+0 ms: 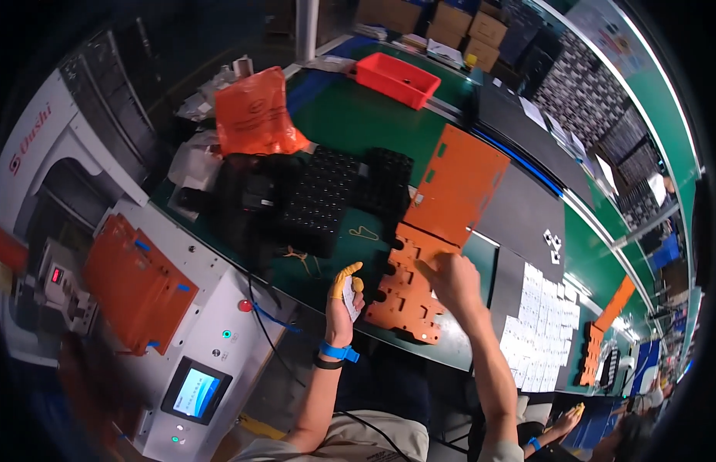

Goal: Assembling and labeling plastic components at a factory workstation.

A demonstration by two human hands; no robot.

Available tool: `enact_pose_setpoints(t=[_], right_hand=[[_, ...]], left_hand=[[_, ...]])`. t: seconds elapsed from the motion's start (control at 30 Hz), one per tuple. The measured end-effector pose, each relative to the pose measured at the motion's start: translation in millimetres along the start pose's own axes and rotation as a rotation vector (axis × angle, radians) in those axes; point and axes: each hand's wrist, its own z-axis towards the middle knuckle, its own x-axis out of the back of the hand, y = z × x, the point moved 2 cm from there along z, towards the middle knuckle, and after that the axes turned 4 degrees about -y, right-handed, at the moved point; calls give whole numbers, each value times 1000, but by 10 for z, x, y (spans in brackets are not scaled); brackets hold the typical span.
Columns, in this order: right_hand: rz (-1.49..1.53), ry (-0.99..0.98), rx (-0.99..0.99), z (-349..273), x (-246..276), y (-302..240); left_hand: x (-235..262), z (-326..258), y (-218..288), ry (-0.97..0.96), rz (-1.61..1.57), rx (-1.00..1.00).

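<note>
My left hand [344,308], with yellow finger covers on several fingertips, is closed around a small flat white piece [349,296] just left of an orange fixture plate [408,306]. The plate lies at the table's front edge and has cut-out slots and dark notches along its left side. Its flat orange lid [463,181] is folded back, away from me. Over the plate's right part is my right hand [455,283], fingers bent and drawn together, tips down near the surface. Whatever those fingertips may hold is hidden.
Black dimpled trays [321,192] stand left of the lid, near a yellow rubber band [363,232]. Rows of white sheets [539,331] lie at right. A machine with a screen [196,391] and another orange fixture [138,285] stands left. Behind are an orange bag [256,115] and red bin [396,79].
</note>
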Motion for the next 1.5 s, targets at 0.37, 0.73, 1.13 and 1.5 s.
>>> enact_pose_setpoints(t=[0.37, 0.73, 1.13, 1.5], right_hand=[[-69, -38, -9, 1080, -874, -2130], [250, 178, -25, 1059, -602, -2052], [380, 529, -109, 1863, -655, -925], [-91, 49, -212, 2220, -1371, -423]], left_hand=[[331, -66, 182, 88, -98, -14], [349, -57, 294, 137, -97, -10], [439, -47, 230, 139, -57, 25], [516, -35, 222, 138, -113, 29]])
